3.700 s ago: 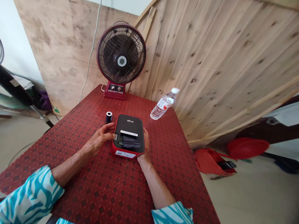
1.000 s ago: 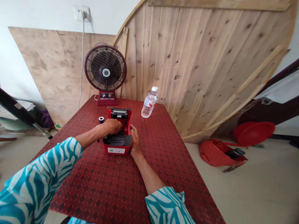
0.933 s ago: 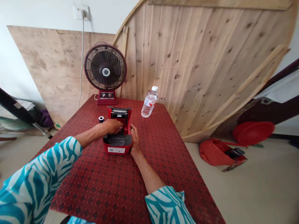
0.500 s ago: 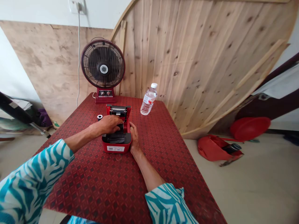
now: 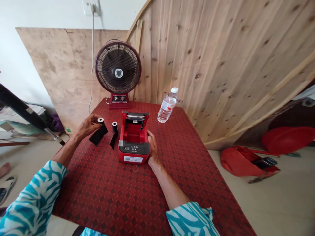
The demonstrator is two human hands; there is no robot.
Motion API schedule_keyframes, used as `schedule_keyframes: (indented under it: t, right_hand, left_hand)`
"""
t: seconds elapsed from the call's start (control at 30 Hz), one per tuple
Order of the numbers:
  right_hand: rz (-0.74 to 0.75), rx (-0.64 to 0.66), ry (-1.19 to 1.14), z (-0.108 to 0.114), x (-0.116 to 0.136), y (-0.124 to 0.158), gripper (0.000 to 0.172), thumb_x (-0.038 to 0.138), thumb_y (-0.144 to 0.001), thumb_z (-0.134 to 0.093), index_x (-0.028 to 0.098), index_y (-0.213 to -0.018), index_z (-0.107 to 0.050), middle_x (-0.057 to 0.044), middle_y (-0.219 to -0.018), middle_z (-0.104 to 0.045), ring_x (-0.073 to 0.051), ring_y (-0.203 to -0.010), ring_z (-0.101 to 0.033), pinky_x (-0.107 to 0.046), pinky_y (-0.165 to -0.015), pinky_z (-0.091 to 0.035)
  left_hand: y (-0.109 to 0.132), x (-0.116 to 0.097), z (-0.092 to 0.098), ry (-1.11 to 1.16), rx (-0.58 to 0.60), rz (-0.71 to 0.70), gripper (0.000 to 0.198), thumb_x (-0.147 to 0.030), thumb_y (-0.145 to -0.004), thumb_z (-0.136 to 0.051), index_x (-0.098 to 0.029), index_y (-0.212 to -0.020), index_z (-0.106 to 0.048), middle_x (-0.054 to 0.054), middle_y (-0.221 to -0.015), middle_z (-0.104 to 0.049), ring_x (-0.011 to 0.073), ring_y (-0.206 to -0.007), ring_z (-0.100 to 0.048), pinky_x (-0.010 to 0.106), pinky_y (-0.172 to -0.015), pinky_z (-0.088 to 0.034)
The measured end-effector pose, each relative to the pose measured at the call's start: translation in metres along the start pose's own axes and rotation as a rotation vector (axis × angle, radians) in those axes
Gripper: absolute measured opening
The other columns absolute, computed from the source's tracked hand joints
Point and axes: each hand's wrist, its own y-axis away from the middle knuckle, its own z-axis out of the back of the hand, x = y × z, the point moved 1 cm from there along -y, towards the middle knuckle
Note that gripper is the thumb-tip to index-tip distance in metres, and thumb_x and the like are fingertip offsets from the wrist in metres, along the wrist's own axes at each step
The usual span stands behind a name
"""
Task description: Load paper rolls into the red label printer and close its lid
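A red printer [image 5: 134, 158] stands on the table with its lid [image 5: 135, 117] raised and its red inner compartment bare. My right hand [image 5: 153, 147] is wrapped around the printer's right side. To the left of the printer, my left hand [image 5: 88, 127] pinches a black roll [image 5: 100, 121] with a white core, its fingers at the roll's left side. A wide black strip [image 5: 98, 134] trails from that roll over the tabletop. Between this roll and the printer stands a second black roll [image 5: 114, 127], also white-cored, with a narrower loose tail.
A dark red fan [image 5: 118, 72] stands at the table's back, its cord running up to a wall socket. The clear water bottle [image 5: 168, 106] is at the back right. Wooden panels [image 5: 197, 65] lean behind the red patterned table [image 5: 157, 203]. A red bag [image 5: 237, 160] lies on the floor.
My left hand has come out of the printer's compartment with a black roll and moved left, past the other roll. My right hand stays on the printer. The view has shifted slightly left.
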Motion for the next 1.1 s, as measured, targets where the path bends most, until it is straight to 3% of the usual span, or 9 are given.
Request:
schedule_keyframes:
  t: [0.13,0.27,0.37,0.47,0.53,0.63,0.83,1.1]
  right_hand:
    - [-0.028,0.010,0.002,0.000,0.001,0.000,0.051,0.055,-0.085,-0.050,0.023,-0.124,-0.059,-0.006,-0.131,-0.062,-0.024,-0.120,-0.057,-0.040,-0.102,-0.043]
    - [-0.036,-0.009,0.002,0.000,0.001,-0.001,0.051,0.055,-0.084,-0.051,0.023,-0.122,-0.061,-0.006,-0.129,-0.064,-0.024,-0.118,-0.058,-0.040,-0.100,-0.044]
    - [-0.041,0.005,-0.007,0.000,0.000,-0.001,0.052,0.056,-0.084,-0.051,0.023,-0.123,-0.060,-0.006,-0.128,-0.064,-0.024,-0.114,-0.060,-0.040,-0.096,-0.046]
    - [-0.046,0.025,-0.012,0.001,-0.002,0.000,0.054,0.057,-0.084,-0.049,0.024,-0.125,-0.058,-0.006,-0.130,-0.063,-0.025,-0.113,-0.060,-0.040,-0.095,-0.047]
    - [-0.033,0.018,0.000,0.001,-0.003,0.000,0.053,0.057,-0.085,-0.049,0.024,-0.125,-0.058,-0.006,-0.131,-0.062,-0.025,-0.117,-0.058,-0.040,-0.097,-0.045]
    - [-0.008,0.003,0.036,0.001,-0.001,0.000,0.052,0.056,-0.085,-0.049,0.023,-0.123,-0.060,-0.006,-0.132,-0.062,-0.024,-0.122,-0.055,-0.039,-0.103,-0.041]
    - [-0.023,0.007,0.020,0.000,0.006,0.001,0.054,0.057,-0.083,-0.049,0.022,-0.122,-0.060,-0.007,-0.130,-0.063,-0.024,-0.119,-0.057,-0.039,-0.101,-0.042]
    - [-0.019,0.000,0.025,-0.001,0.007,0.001,0.053,0.057,-0.083,-0.049,0.022,-0.122,-0.060,-0.007,-0.131,-0.062,-0.023,-0.123,-0.054,-0.039,-0.106,-0.039]
  left_hand:
    - [0.000,0.036,-0.026,-0.025,0.071,0.028,0.037,-0.043,-0.057,-0.070,-0.020,-0.084,-0.058,0.003,-0.081,-0.072,0.0226,-0.081,-0.068,0.034,-0.075,-0.052]
    - [0.000,0.046,-0.028,-0.052,0.083,0.030,0.053,-0.053,-0.056,-0.071,-0.018,-0.096,-0.061,0.007,-0.093,-0.073,0.0264,-0.090,-0.069,0.038,-0.081,-0.053]
    - [-0.002,0.041,-0.022,-0.096,0.110,0.015,0.067,-0.059,-0.064,-0.065,-0.015,-0.114,-0.061,0.013,-0.110,-0.072,0.0284,-0.102,-0.067,0.039,-0.085,-0.054]
    - [-0.009,0.028,-0.025,-0.209,0.147,-0.027,0.063,-0.054,-0.078,-0.054,-0.014,-0.127,-0.056,0.014,-0.125,-0.067,0.0270,-0.114,-0.063,0.039,-0.095,-0.050]
    - [-0.016,0.019,-0.033,-0.287,0.172,-0.036,0.056,-0.044,-0.077,-0.058,-0.018,-0.126,-0.060,0.011,-0.126,-0.067,0.0269,-0.118,-0.061,0.038,-0.100,-0.046]
    - [-0.027,0.007,-0.047,-0.374,0.199,-0.004,0.041,-0.031,-0.069,-0.066,-0.025,-0.109,-0.070,0.006,-0.116,-0.072,0.0303,-0.117,-0.061,0.039,-0.102,-0.042]
    - [-0.033,-0.002,-0.056,-0.427,0.229,0.038,0.022,-0.029,-0.067,-0.067,-0.027,-0.087,-0.074,0.003,-0.082,-0.076,0.0303,-0.097,-0.069,0.036,-0.088,-0.047]
    - [-0.028,0.013,-0.056,-0.212,0.229,0.085,0.025,-0.031,-0.063,-0.064,-0.020,-0.085,-0.069,0.001,-0.077,-0.074,0.0207,-0.075,-0.069,0.025,-0.063,-0.049]
